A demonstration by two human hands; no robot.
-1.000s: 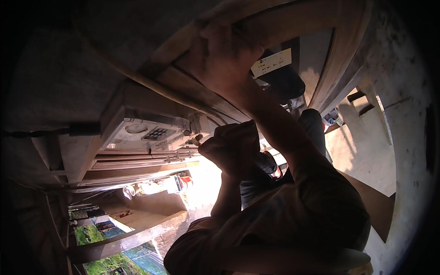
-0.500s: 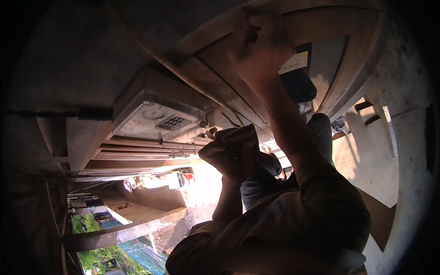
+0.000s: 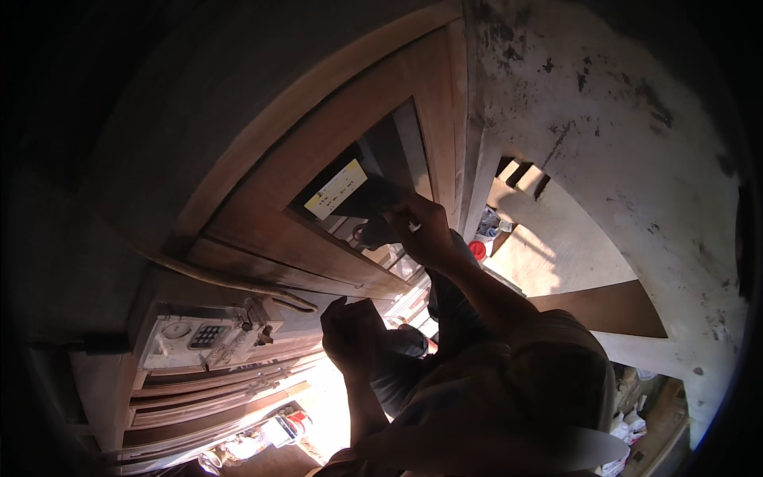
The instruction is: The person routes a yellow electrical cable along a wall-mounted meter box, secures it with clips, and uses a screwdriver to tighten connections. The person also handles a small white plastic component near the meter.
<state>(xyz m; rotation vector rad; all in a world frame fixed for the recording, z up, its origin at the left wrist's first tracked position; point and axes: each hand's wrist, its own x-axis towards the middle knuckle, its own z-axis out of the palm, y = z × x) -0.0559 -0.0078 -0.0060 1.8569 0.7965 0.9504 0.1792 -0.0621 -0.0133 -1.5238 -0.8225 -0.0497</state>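
While the right hand (image 3: 425,230) curls narrowly before the right edge of the glass (image 3: 404,143), the brown door (image 3: 318,131), yellow label (image 3: 335,189) at left, stands beside the mottled wall (image 3: 604,95); the left hand (image 3: 348,338) curls below. What either holds, I cannot tell.

Over at twelve o'clock the door (image 3: 381,89) looks brown; the label (image 3: 336,189) at eleven, yellow-and-white; the wall (image 3: 604,103) at two, grey, blotched black.
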